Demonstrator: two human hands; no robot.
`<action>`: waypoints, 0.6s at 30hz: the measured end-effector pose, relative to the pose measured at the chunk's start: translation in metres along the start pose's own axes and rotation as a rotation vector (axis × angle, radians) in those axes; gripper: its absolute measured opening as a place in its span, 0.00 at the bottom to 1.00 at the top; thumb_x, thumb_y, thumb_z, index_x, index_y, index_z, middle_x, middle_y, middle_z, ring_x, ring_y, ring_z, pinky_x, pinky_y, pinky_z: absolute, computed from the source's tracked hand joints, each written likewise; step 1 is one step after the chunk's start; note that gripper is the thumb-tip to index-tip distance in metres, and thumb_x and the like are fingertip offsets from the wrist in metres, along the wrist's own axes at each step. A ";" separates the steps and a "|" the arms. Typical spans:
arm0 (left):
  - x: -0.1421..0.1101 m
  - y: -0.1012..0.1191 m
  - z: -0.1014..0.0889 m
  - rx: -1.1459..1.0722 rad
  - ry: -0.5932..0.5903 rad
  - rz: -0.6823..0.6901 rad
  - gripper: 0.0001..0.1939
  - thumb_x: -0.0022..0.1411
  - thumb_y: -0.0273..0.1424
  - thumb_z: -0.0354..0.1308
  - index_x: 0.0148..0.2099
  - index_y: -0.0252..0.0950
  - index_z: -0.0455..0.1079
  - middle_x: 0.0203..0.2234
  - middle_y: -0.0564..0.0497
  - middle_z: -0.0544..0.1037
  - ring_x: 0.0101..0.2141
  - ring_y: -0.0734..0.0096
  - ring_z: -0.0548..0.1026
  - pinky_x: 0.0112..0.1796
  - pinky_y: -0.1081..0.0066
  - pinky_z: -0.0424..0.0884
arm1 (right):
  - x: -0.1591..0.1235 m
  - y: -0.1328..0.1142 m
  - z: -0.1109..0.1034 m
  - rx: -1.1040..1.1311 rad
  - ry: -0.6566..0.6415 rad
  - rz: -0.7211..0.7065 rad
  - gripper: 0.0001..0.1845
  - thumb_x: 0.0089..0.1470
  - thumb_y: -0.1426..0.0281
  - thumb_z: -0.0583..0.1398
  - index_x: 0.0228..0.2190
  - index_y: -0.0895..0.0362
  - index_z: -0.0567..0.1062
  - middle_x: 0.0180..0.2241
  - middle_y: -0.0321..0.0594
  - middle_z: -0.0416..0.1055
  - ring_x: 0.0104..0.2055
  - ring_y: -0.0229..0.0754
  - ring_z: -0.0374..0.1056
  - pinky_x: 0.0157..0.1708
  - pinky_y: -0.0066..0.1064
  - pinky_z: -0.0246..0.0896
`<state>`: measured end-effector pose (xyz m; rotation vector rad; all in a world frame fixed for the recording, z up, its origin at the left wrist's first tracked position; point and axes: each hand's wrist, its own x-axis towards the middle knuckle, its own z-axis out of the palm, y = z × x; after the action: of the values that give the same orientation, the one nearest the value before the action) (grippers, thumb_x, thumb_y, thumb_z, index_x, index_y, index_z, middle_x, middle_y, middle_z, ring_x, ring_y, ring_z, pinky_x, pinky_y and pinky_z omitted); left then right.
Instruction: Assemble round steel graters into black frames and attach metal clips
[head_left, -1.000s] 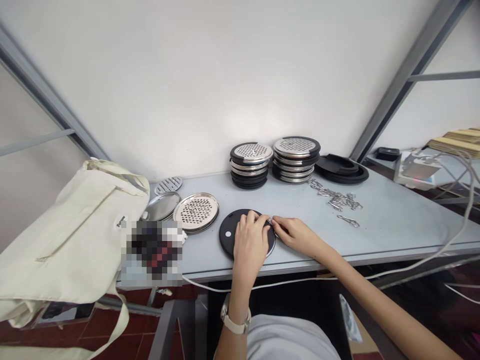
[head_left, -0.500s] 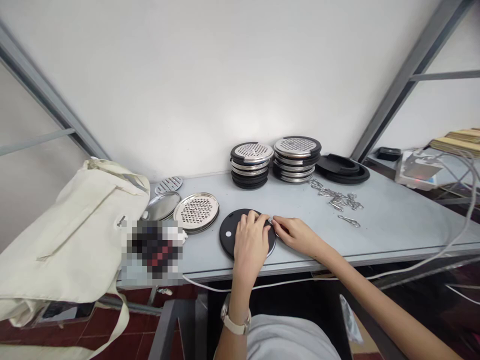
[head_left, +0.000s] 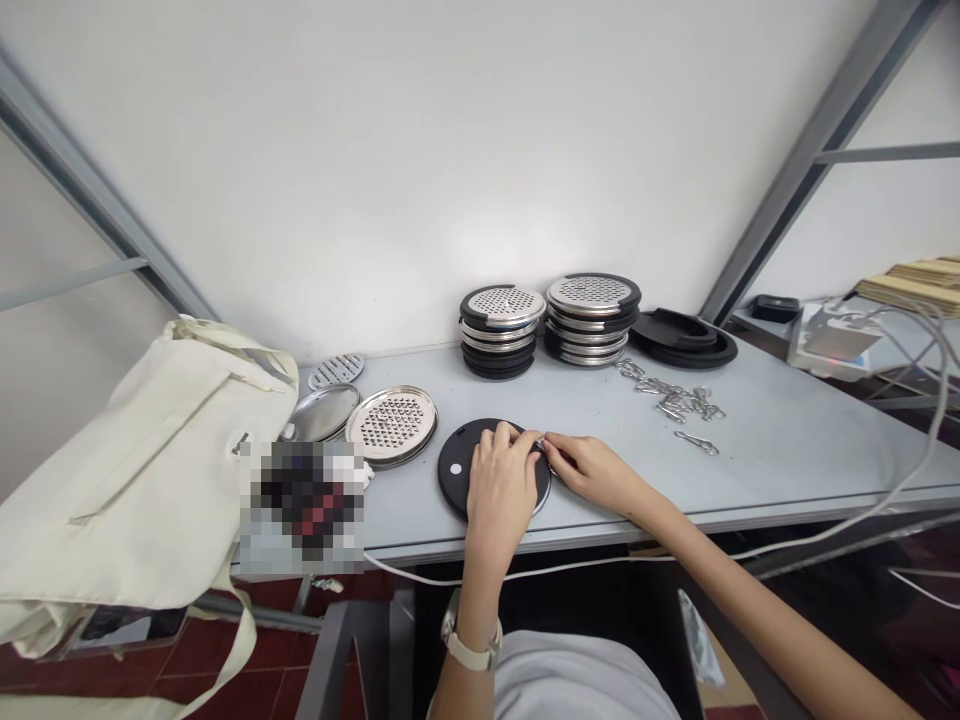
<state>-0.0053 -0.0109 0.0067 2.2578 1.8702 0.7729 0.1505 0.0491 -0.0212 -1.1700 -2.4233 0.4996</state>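
A person's left hand (head_left: 506,470) lies across a round black disc (head_left: 452,490) at the near edge of a grey table (head_left: 795,435), fingers lightly bent and pointing away from the body; whether those fingers pinch anything at their tips cannot be told. The right hand (head_left: 589,472) comes in from the side, thumb and forefinger drawn together on a small silvery piece (head_left: 541,441) at the disc's right edge, the piece mostly hidden by the fingertips and its direction unclear.

The disc rests flat, its black face up, and, being circular, stretches evenly every way across the tabletop. A white dot (head_left: 456,469) on that face sits toward the left, a dark slot (head_left: 462,432) lies near the far-left rim, and a silvery edge shows at the lower right.

To the left, a perforated metal plate (head_left: 392,422) lies face up near a canvas bag (head_left: 165,450). Behind the hands stand two stacks of black and silver discs, one at left (head_left: 501,345) and one at right (head_left: 592,325), just beside black trays (head_left: 682,345). In front of these lie a heap of metal clips (head_left: 675,398) and a single clip (head_left: 697,442), its long axis slanting from far left to near right.
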 end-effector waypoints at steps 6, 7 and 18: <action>0.000 0.000 0.000 -0.004 0.004 -0.003 0.14 0.68 0.30 0.45 0.52 0.45 0.66 0.41 0.50 0.69 0.42 0.64 0.66 0.43 0.65 0.65 | 0.000 0.000 0.001 0.016 0.012 -0.006 0.20 0.65 0.65 0.44 0.39 0.57 0.74 0.31 0.43 0.76 0.28 0.41 0.69 0.31 0.29 0.56; 0.001 0.000 0.000 -0.004 0.004 -0.003 0.14 0.68 0.30 0.45 0.52 0.45 0.66 0.41 0.50 0.69 0.42 0.64 0.66 0.43 0.65 0.65 | 0.000 0.000 0.001 0.016 0.012 -0.006 0.20 0.65 0.65 0.44 0.39 0.57 0.74 0.31 0.43 0.76 0.28 0.41 0.69 0.31 0.29 0.56; 0.001 -0.001 0.000 -0.026 -0.001 -0.003 0.13 0.68 0.30 0.46 0.51 0.44 0.67 0.41 0.50 0.69 0.42 0.64 0.66 0.44 0.65 0.65 | 0.000 0.000 0.000 0.004 0.005 0.002 0.18 0.63 0.67 0.46 0.37 0.57 0.73 0.28 0.41 0.75 0.26 0.40 0.67 0.29 0.28 0.55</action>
<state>-0.0063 -0.0096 0.0062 2.2390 1.8516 0.7903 0.1501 0.0488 -0.0212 -1.1708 -2.4162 0.5007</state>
